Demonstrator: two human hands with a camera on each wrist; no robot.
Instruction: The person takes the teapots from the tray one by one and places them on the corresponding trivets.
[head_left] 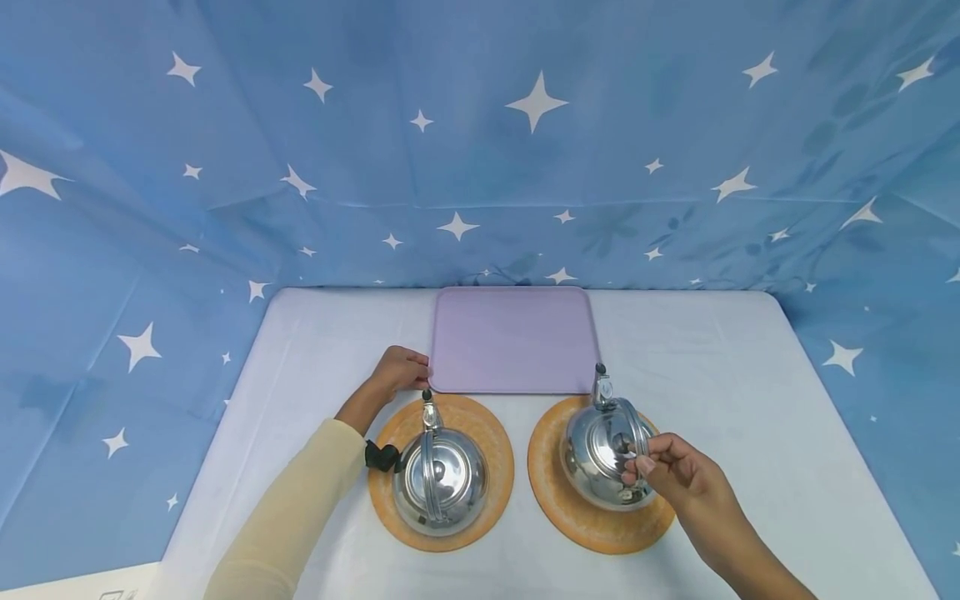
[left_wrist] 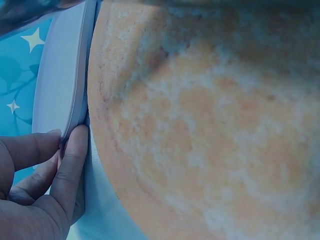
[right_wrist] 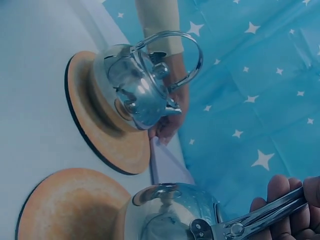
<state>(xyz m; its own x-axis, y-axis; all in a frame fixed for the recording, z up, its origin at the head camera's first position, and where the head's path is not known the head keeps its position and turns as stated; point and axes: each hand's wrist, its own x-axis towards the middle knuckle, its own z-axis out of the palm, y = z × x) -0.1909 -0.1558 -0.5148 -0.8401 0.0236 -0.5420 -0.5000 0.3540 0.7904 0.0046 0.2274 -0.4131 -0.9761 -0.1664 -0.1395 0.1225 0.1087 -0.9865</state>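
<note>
My right hand (head_left: 697, 492) grips the arched handle of a shiny steel kettle (head_left: 592, 462), its fingers curled round the metal in the right wrist view. That kettle sits over the right-hand round orange mat (head_left: 546, 492), its black-tipped spout pointing to the far side. On the left, my left hand (head_left: 401, 369) pinches the near left corner of a flat lilac tray (head_left: 517, 342) between thumb and fingers. Close beside this hand, a second steel kettle (head_left: 468, 500) stands on another round orange mat (head_left: 497, 467) with its handle upright.
A white cloth covers the table (head_left: 712, 350). Behind it and along both sides hangs a blue curtain (head_left: 480, 167) with white stars. The tray lies at the table's far edge, just beyond both mats. A black wrist device (head_left: 382, 457) is next to the left kettle.
</note>
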